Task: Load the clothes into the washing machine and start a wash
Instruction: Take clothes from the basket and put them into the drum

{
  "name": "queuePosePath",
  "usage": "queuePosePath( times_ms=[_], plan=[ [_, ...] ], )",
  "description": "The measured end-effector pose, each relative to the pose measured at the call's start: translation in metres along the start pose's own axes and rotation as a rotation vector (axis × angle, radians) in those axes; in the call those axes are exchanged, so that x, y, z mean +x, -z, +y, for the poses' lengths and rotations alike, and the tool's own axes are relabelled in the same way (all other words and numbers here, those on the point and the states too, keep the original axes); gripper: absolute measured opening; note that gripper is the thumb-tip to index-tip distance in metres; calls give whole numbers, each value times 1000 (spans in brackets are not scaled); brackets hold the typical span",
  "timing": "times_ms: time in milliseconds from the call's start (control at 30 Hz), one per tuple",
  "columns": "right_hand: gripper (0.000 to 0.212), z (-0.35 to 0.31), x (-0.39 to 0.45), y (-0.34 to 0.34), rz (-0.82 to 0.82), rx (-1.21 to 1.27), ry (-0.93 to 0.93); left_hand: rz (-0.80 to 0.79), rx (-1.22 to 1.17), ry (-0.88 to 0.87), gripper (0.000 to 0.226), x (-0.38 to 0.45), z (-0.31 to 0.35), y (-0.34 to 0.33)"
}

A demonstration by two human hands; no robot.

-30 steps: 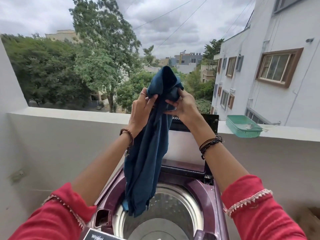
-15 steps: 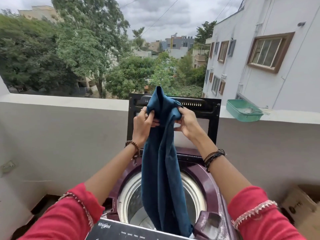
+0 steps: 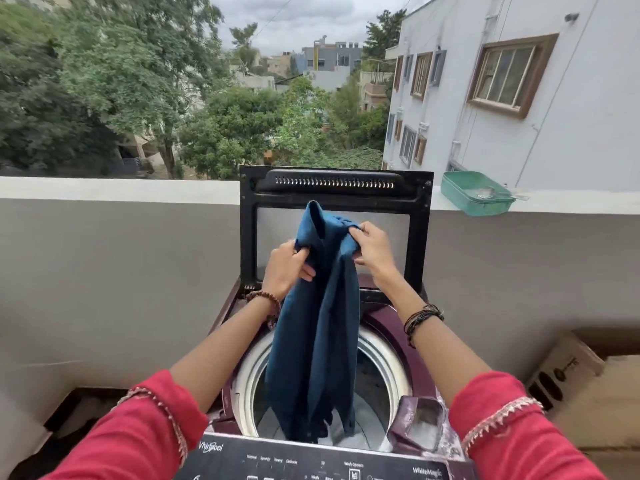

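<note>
A dark blue garment (image 3: 317,348) hangs from both hands, its lower end reaching down into the round drum (image 3: 381,368) of a maroon top-load washing machine (image 3: 398,327). My left hand (image 3: 285,268) grips the garment's upper left part. My right hand (image 3: 372,249) pinches its top right fold. The machine's black lid (image 3: 336,188) stands upright behind the hands. The control panel (image 3: 311,460) lies at the bottom edge. A detergent drawer (image 3: 424,424) with white powder sits open at the drum's front right.
A grey balcony wall (image 3: 121,244) with a white ledge runs behind the machine. A green plastic tub (image 3: 476,195) sits on the ledge to the right. A cardboard box (image 3: 581,386) stands on the floor at the right. Trees and buildings lie beyond.
Both hands have come down with the blue garment, from above the ledge to in front of the lid. The garment's lower end now hangs deeper in the drum.
</note>
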State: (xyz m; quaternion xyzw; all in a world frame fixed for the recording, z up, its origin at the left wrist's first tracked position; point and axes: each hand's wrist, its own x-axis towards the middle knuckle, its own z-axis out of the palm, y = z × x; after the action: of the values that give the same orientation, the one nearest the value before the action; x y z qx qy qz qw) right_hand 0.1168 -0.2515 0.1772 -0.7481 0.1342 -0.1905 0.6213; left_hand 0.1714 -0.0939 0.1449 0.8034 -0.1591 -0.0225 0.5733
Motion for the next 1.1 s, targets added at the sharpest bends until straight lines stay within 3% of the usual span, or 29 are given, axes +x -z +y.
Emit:
queuePosePath(
  times_ms=[100, 200, 267, 400, 500, 600, 667, 733, 800, 833, 900, 967, 1033, 1100],
  plan=[
    [15, 53, -11, 0, -42, -462, -72, -155, 393, 145, 25, -11, -40, 1],
    [16, 89, -20, 2, -35, -611, -156, -192, 667, 194, 21, -21, -74, 3],
    [16, 103, -24, 0, -46, -634, -213, -206, 706, 228, 10, -25, -90, 4],
    [12, 131, -33, -6, -67, -648, -292, -185, 625, 314, 14, -32, -119, -2],
    [10, 148, -37, -14, 18, -668, -254, 18, 526, 291, 18, -39, -138, -15],
    [14, 165, -41, -24, 67, -719, -187, 144, 608, 159, 20, -45, -158, -27],
    [13, 181, -44, -27, 24, -782, -209, -22, 682, 194, 29, -44, -177, -37],
    [14, 203, -48, -27, -145, -818, -335, -421, 704, 389, 55, -43, -197, -45],
    [38, 220, -57, -27, -348, -768, -492, -747, 655, 605, 91, -46, -209, -50],
    [45, 225, -61, -28, -402, -745, -534, -813, 636, 631, 97, -48, -213, -52],
    [46, 230, -64, -30, -379, -713, -530, -784, 688, 539, 85, -53, -214, -61],
    [34, 226, -63, -29, -307, -663, -488, -618, 727, 421, 52, -56, -210, -71],
    [21, 219, -61, -26, -249, -677, -430, -445, 615, 348, 23, -58, -197, -82],
    [20, 206, -59, -17, -189, -689, -390, -366, 456, 314, 17, -61, -176, -94]
  ],
)
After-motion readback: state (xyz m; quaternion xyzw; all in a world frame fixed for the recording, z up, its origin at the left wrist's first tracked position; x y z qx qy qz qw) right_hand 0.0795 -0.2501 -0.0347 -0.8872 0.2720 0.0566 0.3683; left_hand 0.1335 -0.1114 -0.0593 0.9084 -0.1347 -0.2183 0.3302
